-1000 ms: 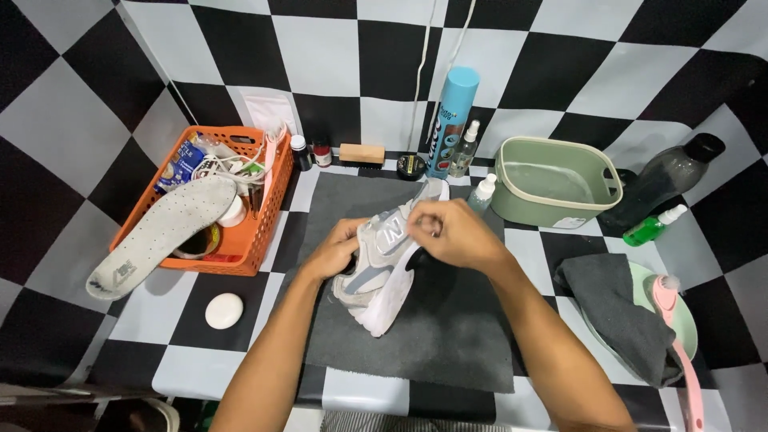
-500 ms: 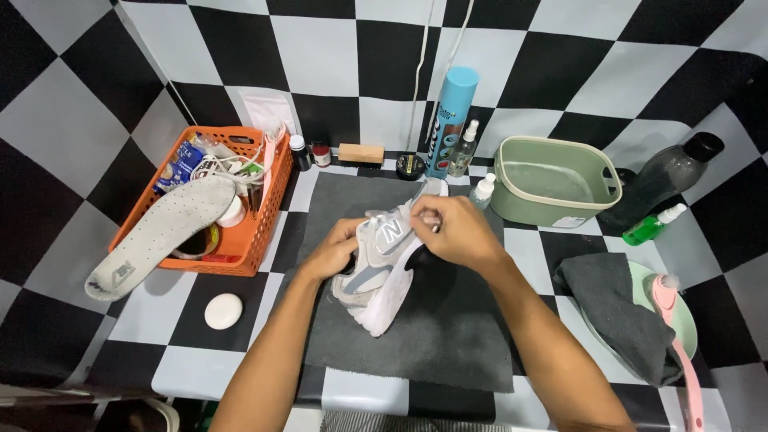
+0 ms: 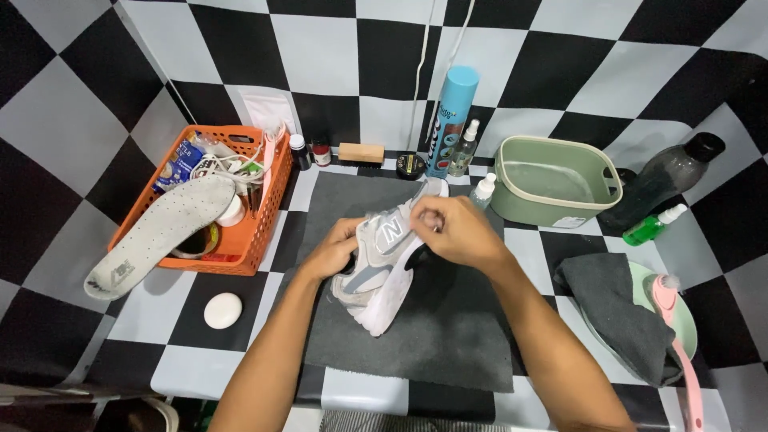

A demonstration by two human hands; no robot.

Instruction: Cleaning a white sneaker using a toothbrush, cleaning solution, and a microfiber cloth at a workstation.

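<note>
Two hands on grey sneaker (image 3: 382, 268), left hand (image 3: 334, 250) grip closed on heel, right hand (image 3: 458, 232) pinching tongue

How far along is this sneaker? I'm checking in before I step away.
Done: the insole is out, lying across the orange basket. In hand: the left hand steadies the grey sneaker on the dark mat while the right hand works at its top. Left: the pink brush and grey cloth lie untouched.
</note>
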